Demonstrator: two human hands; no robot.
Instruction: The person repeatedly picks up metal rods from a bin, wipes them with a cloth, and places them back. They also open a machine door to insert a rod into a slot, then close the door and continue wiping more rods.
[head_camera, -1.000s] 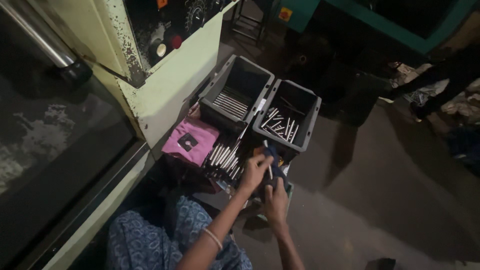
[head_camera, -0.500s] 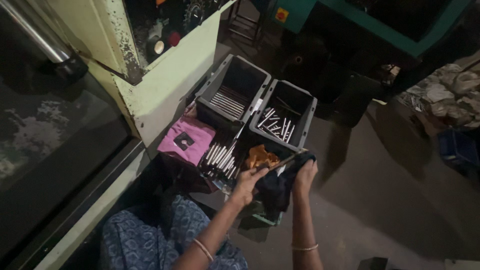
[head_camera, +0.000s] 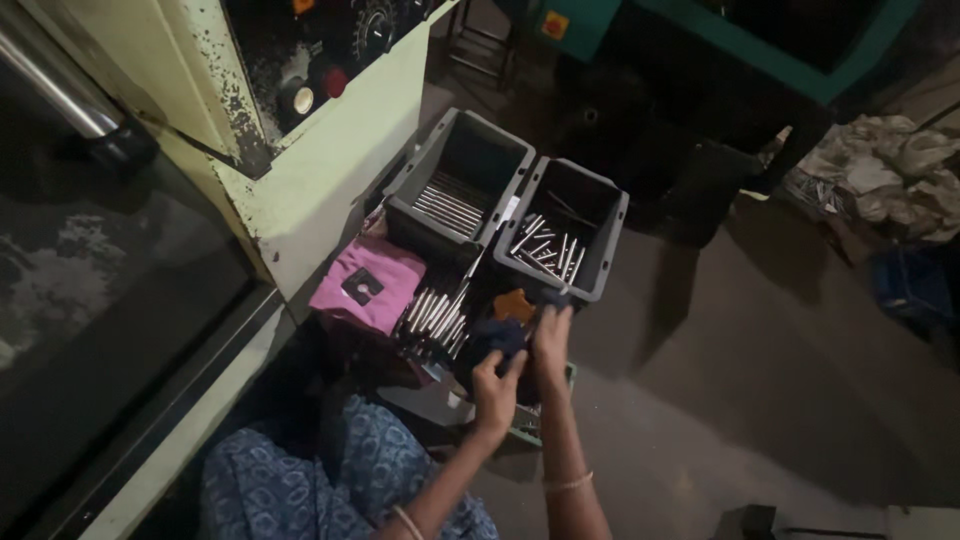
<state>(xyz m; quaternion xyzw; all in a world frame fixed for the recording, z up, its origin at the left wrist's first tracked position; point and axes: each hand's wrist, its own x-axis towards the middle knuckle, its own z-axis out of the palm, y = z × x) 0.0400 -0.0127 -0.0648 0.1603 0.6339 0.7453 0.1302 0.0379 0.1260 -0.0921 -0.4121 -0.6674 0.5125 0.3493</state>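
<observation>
L hand (head_camera: 497, 388) & R hand (head_camera: 551, 335) both closed on dark cloth (head_camera: 503, 335), at near edge of right grey bin (head_camera: 605, 235) w/ metal rods (head_camera: 545, 253). Best: keep cloth bunched, wipe one rod at a time.

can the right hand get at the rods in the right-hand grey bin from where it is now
Probably yes. The right hand, gripping a dark cloth, sits at the near rim of the open-topped right grey bin, nothing covering the metal rods.
</observation>
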